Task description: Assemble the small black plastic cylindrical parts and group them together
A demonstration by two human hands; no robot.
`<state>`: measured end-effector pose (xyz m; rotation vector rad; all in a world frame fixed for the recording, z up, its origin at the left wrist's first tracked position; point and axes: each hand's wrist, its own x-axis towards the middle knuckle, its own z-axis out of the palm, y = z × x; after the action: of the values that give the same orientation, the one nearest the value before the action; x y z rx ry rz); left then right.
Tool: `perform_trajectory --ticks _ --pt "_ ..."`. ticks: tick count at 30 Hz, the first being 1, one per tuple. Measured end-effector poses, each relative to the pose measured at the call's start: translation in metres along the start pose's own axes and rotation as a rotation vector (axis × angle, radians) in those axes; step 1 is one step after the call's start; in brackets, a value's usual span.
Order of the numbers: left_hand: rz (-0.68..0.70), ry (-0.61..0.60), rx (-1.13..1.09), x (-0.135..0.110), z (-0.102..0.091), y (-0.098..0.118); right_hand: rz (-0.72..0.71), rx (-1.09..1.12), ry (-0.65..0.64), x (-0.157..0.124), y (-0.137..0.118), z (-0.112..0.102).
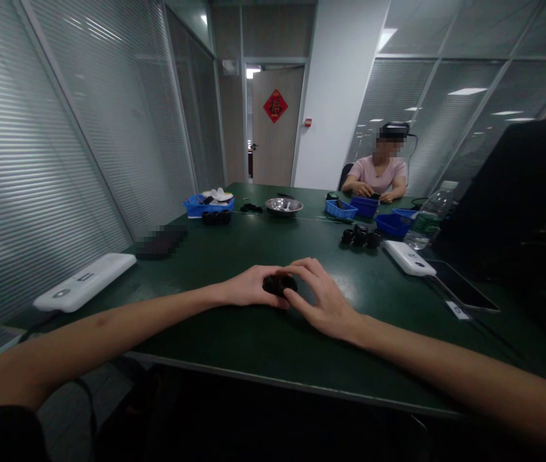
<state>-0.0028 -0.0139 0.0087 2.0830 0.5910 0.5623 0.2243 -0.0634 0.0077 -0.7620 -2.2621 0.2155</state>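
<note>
Sits clamped between both hands, left hand (pixel 252 287) and right hand (pixel 321 299) meeting around one small black part (pixel 278 285), in from the table's (pixel 238 247) near edge, about midway along it. Looks light and stiff, probably smooth and a little slippery; best held by opposite ends, between thumb and fingertips. Count two white power banks (pixel 85 282), one by the left edge, one toward the right; two black clusters (pixel 216 217) and one metal bowl (pixel 284 213) toward the far edge; one water bottle (pixel 424 224) and one phone (pixel 465 285) toward the right.
</note>
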Motion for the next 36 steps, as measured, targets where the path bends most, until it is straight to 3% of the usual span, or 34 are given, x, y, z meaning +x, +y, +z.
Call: perform_trajectory --ticks 4,15,22,28,36 --pt "-0.018 0.003 0.000 0.001 0.000 0.000 0.035 -0.035 -0.010 0.001 0.003 0.002" --pt "-0.032 0.018 0.042 0.000 0.001 -0.002 -0.102 0.081 -0.073 -0.005 -0.003 -0.012" --pt "-0.040 0.010 0.022 0.000 0.000 -0.001 -0.063 0.110 -0.047 -0.006 0.000 -0.012" --pt "-0.033 0.007 0.067 0.000 -0.001 0.002 0.057 0.047 0.025 -0.003 0.003 -0.007" --pt "-0.005 0.010 0.103 0.000 -0.001 0.003 -0.020 0.110 -0.031 -0.005 0.000 -0.011"
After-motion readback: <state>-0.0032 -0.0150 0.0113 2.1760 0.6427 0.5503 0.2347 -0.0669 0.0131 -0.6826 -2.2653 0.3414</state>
